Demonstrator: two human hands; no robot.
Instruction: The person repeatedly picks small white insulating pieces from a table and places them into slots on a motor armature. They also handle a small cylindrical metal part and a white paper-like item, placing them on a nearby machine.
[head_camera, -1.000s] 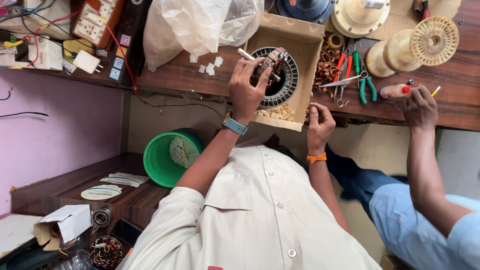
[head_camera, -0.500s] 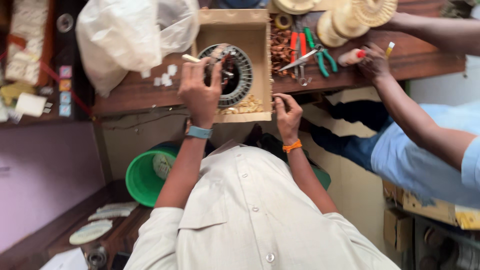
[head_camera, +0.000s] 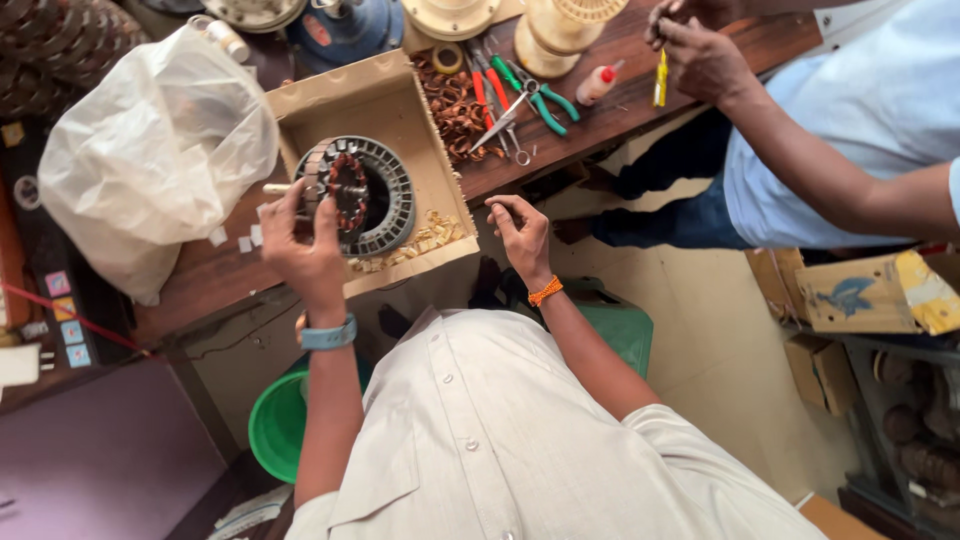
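Since the earlier frame the view has swung, so the open cardboard box (head_camera: 400, 110) now sits left of centre and the co-worker in the pale blue shirt (head_camera: 860, 110) fills the upper right.

In the head view, the round grey motor stator with copper-wound teeth (head_camera: 375, 200) stands tilted in that shallow tan box, on the dark wooden tabletop (head_camera: 190, 280). Small pale paper slips (head_camera: 425, 240) lie at the box's near edge. A large crumpled white plastic bag (head_camera: 150, 160) rests just left of the box. Small square coloured labels (head_camera: 65, 310) run down the dark strip at far left. At right, a brown carton with a blue fish-shaped print (head_camera: 855, 295) and a yellow corner sits on the floor.

What the bag holds is hidden. The cream plastic spools (head_camera: 560, 25) are cut off by the top edge. The co-worker's hand (head_camera: 700, 55) holds a yellow thing too small to make out.

The left hand (head_camera: 305, 245) has its grip closed around the stator's left rim, fingers over the windings. The right hand (head_camera: 520, 230) hovers by the box's front corner, fingers curled with thumb against fingertips; whether anything is pinched there cannot be told.
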